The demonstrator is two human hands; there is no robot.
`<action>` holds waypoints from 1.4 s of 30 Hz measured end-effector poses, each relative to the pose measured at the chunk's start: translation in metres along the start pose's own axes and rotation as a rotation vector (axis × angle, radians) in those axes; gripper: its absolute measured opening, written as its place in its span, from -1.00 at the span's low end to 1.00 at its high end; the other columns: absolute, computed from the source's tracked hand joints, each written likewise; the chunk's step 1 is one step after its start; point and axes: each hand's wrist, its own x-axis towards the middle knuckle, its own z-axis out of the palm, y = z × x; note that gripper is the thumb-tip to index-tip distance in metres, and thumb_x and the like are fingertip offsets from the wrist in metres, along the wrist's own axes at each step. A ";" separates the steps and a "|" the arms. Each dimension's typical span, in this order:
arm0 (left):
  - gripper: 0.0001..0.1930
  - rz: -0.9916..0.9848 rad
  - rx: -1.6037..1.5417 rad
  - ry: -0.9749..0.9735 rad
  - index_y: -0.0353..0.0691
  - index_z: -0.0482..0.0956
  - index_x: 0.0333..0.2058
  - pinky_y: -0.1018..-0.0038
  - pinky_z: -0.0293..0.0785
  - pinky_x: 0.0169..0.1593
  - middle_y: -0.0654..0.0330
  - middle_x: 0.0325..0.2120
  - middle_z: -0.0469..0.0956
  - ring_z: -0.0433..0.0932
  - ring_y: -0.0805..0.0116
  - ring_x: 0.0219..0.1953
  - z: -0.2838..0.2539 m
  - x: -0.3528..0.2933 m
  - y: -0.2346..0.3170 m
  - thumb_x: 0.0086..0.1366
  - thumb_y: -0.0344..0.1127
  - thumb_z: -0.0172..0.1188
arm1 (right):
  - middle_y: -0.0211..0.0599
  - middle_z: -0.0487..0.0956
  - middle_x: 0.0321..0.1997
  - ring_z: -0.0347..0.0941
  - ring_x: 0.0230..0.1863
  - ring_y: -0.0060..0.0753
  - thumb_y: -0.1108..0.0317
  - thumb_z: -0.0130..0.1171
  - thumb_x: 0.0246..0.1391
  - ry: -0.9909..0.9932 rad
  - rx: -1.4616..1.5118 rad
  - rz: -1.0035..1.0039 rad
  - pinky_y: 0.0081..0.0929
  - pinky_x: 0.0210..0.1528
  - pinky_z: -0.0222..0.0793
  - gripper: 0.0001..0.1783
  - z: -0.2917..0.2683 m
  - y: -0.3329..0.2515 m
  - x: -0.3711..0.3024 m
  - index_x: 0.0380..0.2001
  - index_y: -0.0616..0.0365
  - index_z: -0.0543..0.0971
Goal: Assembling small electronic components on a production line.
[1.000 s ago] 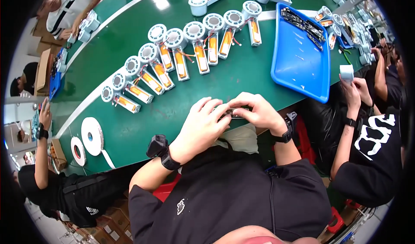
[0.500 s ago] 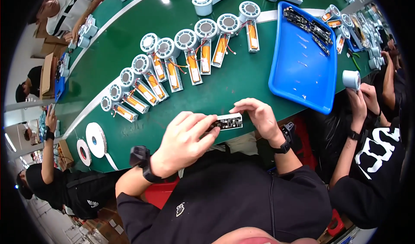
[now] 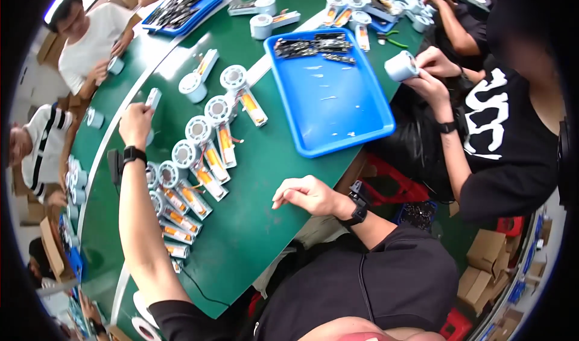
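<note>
Stretched far out over the green table, my left hand (image 3: 136, 124) is closed around a pale rectangular housing (image 3: 154, 98). One end of the housing sticks up past my fingers, and part of a pale round piece shows below the hand. Close to my body, my right hand (image 3: 306, 195) hovers over the table's near edge with fingers curled in and nothing visible in them. Between the hands stands a curved row of light-blue units, each with a round vented head (image 3: 198, 130) and an open handle (image 3: 209, 182) holding an orange cell and thin wires.
A blue tray (image 3: 338, 121) with dark circuit boards (image 3: 310, 45) lies right of the row. Green-handled pliers (image 3: 395, 39) rest beyond it. A black cable (image 3: 202, 290) crosses the near left edge. Co-workers sit around; one at right holds a round unit (image 3: 401, 66).
My left hand has left the housing with the circuit board near my body and reached far forward left. My right hand has curled its fingers. The view has turned.
</note>
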 end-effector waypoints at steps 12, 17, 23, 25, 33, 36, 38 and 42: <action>-0.20 -0.114 -0.446 -0.452 -0.30 0.46 0.16 0.19 0.54 0.13 -0.12 -0.08 0.68 0.65 -0.02 0.04 0.037 0.050 0.159 0.06 0.15 0.38 | -0.17 0.71 -0.18 0.65 -0.09 -0.35 0.45 0.03 0.39 -0.002 -0.115 0.030 -0.44 0.02 0.53 -0.78 -0.006 -0.021 0.009 -0.12 0.34 0.63; -0.36 -0.026 -0.340 -0.109 -0.26 0.51 0.09 0.21 0.60 0.01 -0.03 -0.21 0.68 0.69 0.02 -0.12 -0.009 0.006 0.136 0.06 -0.07 0.37 | -0.17 0.71 -0.19 0.63 -0.17 -0.40 0.47 0.04 0.36 -0.014 -0.092 -0.034 -0.48 -0.07 0.52 -0.79 -0.002 -0.012 0.006 -0.11 0.31 0.64; -0.47 0.184 -0.351 -0.078 -0.17 0.51 0.10 0.20 0.56 -0.06 0.04 -0.19 0.59 0.62 0.04 -0.15 -0.146 -0.158 0.156 0.10 -0.57 0.21 | -0.22 0.70 -0.26 0.57 -0.29 -0.48 0.49 0.07 0.33 -0.056 -0.303 -0.033 -0.53 -0.21 0.49 -0.75 0.000 -0.061 0.002 0.02 0.27 0.58; -0.42 0.178 -0.386 -0.157 -0.14 0.52 0.09 0.21 0.55 -0.04 0.03 -0.08 0.56 0.59 0.03 -0.10 -0.169 -0.224 0.157 0.05 -0.69 0.15 | -0.26 0.68 -0.31 0.55 -0.33 -0.53 0.49 0.08 0.31 0.064 -0.415 -0.174 -0.54 -0.26 0.48 -0.69 -0.011 -0.097 0.003 0.09 0.25 0.54; -0.42 0.168 -0.254 -0.306 0.04 0.59 0.05 0.25 0.56 -0.06 -0.01 0.13 0.46 0.52 -0.01 -0.06 -0.127 -0.326 0.181 0.05 -0.67 0.18 | -0.12 0.68 -0.21 0.62 -0.15 -0.17 0.36 0.10 0.26 0.276 -1.260 -0.270 -0.35 0.00 0.51 -0.63 -0.228 -0.108 0.195 0.11 0.16 0.57; -0.47 0.242 -0.154 -0.201 0.07 0.60 0.03 0.27 0.57 -0.09 -0.03 0.16 0.42 0.51 0.00 -0.07 -0.106 -0.310 0.181 0.08 -0.61 0.21 | -0.04 0.69 -0.18 0.63 -0.12 0.00 0.39 0.09 0.22 0.247 -1.519 -0.366 -0.22 0.03 0.52 -0.62 -0.240 -0.069 0.225 0.10 0.14 0.57; -0.50 0.303 -0.172 -0.163 0.09 0.62 0.01 0.27 0.55 -0.09 -0.04 0.19 0.39 0.50 0.02 -0.07 -0.093 -0.306 0.181 0.10 -0.56 0.22 | -0.05 0.69 -0.17 0.64 -0.15 0.04 0.43 0.07 0.19 0.237 -1.762 -0.460 -0.16 -0.04 0.56 -0.63 -0.235 -0.050 0.232 0.06 0.12 0.59; -0.50 0.360 -0.254 -0.053 0.14 0.64 0.01 0.28 0.51 -0.03 -0.01 0.22 0.34 0.47 0.05 -0.05 -0.078 -0.300 0.173 0.10 -0.54 0.23 | 0.12 0.59 0.02 0.49 0.11 0.21 0.42 0.10 0.16 0.117 -1.755 -0.053 -0.04 0.13 0.43 -0.65 -0.228 -0.069 0.233 0.03 0.19 0.54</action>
